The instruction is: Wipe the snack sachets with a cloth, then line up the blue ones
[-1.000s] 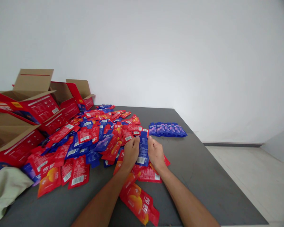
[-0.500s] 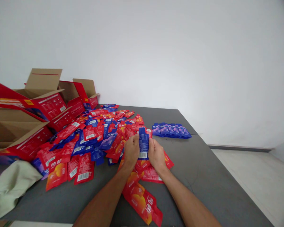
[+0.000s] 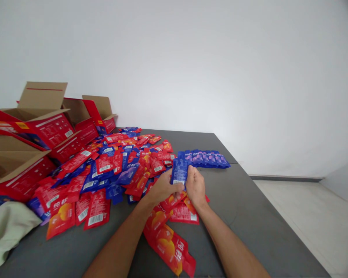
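Between my two hands is a blue spouted pouch point(image 3: 179, 171), its printed back with a barcode facing me. My left hand point(image 3: 166, 186) grips its left side and lower edge, the thumb lying across the bottom. On the right edge my right hand point(image 3: 195, 186) is closed with bent fingers. Beneath my hands lie several red pouches point(image 3: 166, 243) with orange fruit pictures, overlapping on the dark table. Just beyond, a row of blue pouches point(image 3: 204, 158) lies neatly overlapped, fruit side up. To the left spreads a mixed heap of red and blue pouches point(image 3: 104, 164).
Open red cardboard boxes point(image 3: 50, 129) stand along the left side of the grey table point(image 3: 234, 208). A pale green cloth point(image 3: 10, 227) lies at the near left. A white wall point(image 3: 174, 65) rises behind, and the table's right edge borders a light floor point(image 3: 290, 200).
The blue pouch has tilted in my hands. My left hand has shifted down to its lower edge, thumb across it. The whole view has moved slightly to the right.
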A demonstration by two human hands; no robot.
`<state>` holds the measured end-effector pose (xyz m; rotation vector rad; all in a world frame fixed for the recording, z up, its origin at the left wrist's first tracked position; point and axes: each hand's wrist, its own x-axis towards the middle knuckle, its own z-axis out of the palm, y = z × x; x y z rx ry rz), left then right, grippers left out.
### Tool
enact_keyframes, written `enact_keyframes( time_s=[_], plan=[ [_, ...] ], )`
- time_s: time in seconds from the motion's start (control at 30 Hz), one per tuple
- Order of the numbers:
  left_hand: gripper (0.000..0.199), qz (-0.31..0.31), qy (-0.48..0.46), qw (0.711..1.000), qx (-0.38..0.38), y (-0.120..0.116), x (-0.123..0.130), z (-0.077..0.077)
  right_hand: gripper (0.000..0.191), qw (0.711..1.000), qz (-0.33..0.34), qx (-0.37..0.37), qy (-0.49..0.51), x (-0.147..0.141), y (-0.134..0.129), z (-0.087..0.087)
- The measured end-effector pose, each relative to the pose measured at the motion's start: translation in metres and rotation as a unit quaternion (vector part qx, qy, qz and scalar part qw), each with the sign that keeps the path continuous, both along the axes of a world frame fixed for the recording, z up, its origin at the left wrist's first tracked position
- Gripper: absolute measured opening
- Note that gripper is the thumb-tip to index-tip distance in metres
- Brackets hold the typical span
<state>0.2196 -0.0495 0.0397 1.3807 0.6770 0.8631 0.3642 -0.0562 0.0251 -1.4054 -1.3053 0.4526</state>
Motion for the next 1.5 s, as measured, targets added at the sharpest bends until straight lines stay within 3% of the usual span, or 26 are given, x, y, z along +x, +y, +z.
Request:
enact_keyframes(
  time_s=[0.13,0.2,0.33,0.4,0.47,0.57,0.63,0.8,0.93,1.1,1.27,1.5],
  plan=[
    [0.035,-0.006,-0.003,1.0,0.005,0.003,0.001,-0.005,0.049,1.0,0.003,-0.006,-0.006,-0.001,0.001,-0.002],
    [0.036,0.02,0.011,1.0,0.01,0.005,0.002,-0.009,0.049,1.0,-0.004,-0.004,-0.017,0.001,0.003,-0.003],
    [0.049,0.212,0.057,0.971,0.093,0.009,0.006,-0.014,0.048,0.996,-0.049,0.001,-0.074,0.006,0.007,-0.008],
    [0.049,0.27,0.075,0.95,0.137,0.009,0.008,-0.013,0.046,0.994,-0.055,0.0,-0.099,0.008,0.006,-0.01],
    [0.042,0.251,0.065,0.956,0.139,0.007,0.01,-0.011,0.044,0.995,-0.017,0.001,-0.102,0.006,0.003,-0.009],
    [0.032,0.189,0.011,0.977,0.099,0.004,0.013,-0.008,0.039,0.991,0.101,0.012,-0.084,0.0,-0.005,-0.003],
    [0.03,0.194,-0.018,0.979,0.065,0.005,0.013,-0.009,0.038,0.986,0.149,0.019,-0.072,-0.004,-0.008,0.002],
    [0.036,0.257,-0.078,0.963,-0.028,0.017,0.011,-0.02,0.035,0.996,0.083,0.019,-0.002,-0.002,-0.005,0.006],
    [0.035,0.23,-0.093,0.968,-0.029,0.018,0.012,-0.025,0.035,0.994,0.081,0.015,0.068,0.002,0.002,0.003],
    [0.031,0.177,-0.037,0.983,-0.017,0.012,0.012,-0.02,0.042,0.988,0.081,-0.009,0.131,0.005,0.007,-0.003],
    [0.027,0.222,0.034,0.974,0.013,0.013,0.011,-0.02,0.045,0.992,0.045,-0.012,0.117,0.007,0.009,-0.01],
    [0.025,0.278,0.018,0.96,0.019,0.019,0.009,-0.03,0.036,0.992,0.072,-0.05,0.088,0.003,0.009,-0.014]
  ],
)
